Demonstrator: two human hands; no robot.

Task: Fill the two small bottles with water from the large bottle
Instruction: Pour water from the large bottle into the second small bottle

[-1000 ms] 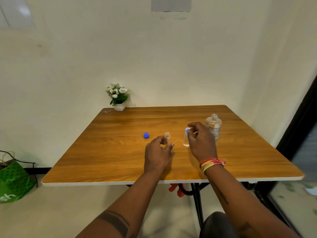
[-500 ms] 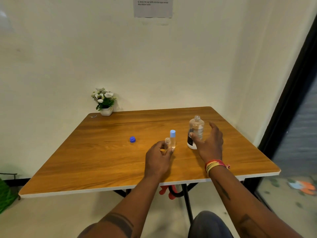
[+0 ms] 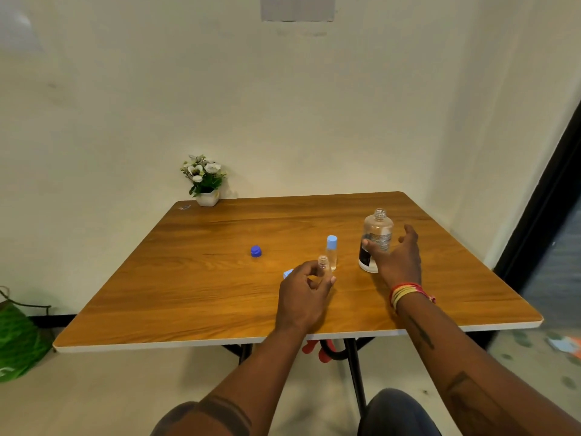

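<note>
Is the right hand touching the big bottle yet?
Touching. In the head view the right hand wraps the big bottle: the thumb lies across its label in front, while the other fingers curl around behind it.

right hand [image 3: 396,259] left capped small bottle [image 3: 331,252], now at large bottle [image 3: 376,240], thumb touching; light-blue cap [image 3: 288,273] now visible

Two bare forearms reach up from the bottom of the frame to its centre. The left hand [image 3: 306,286] curls, fingertips pinched around an uncapped small bottle [image 3: 323,265]. The right hand [image 3: 396,259], threads banding its wrist, spreads thumb and fingers around the large bottle [image 3: 375,239], right of centre.
</note>
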